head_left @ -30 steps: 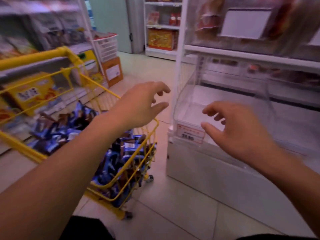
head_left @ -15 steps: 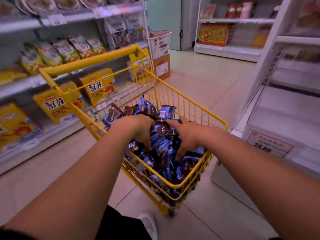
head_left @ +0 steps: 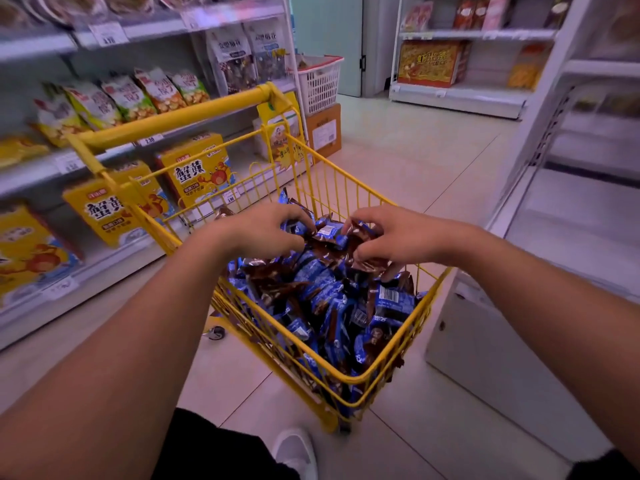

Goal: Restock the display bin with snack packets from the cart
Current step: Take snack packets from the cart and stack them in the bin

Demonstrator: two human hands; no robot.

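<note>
A yellow wire cart (head_left: 360, 377) stands in front of me, heaped with several blue and brown snack packets (head_left: 322, 299). My left hand (head_left: 263, 230) and my right hand (head_left: 391, 237) are both over the top of the heap, fingers curled round a bunch of packets (head_left: 329, 233) held between them. The clear display bin (head_left: 575, 223) is at the right edge, blurred, on a white base.
Shelves with yellow snack boxes (head_left: 197, 168) and bags run along the left. A white basket (head_left: 320, 81) on a cardboard box (head_left: 323, 131) stands beyond the cart. Another shelf unit (head_left: 460, 91) is at the back. My shoe (head_left: 294, 452) is beside the cart's near corner.
I turned from the display bin to the cart. Both hands went from open over the bin down into the packets and now lift a bunch slightly above the heap.
</note>
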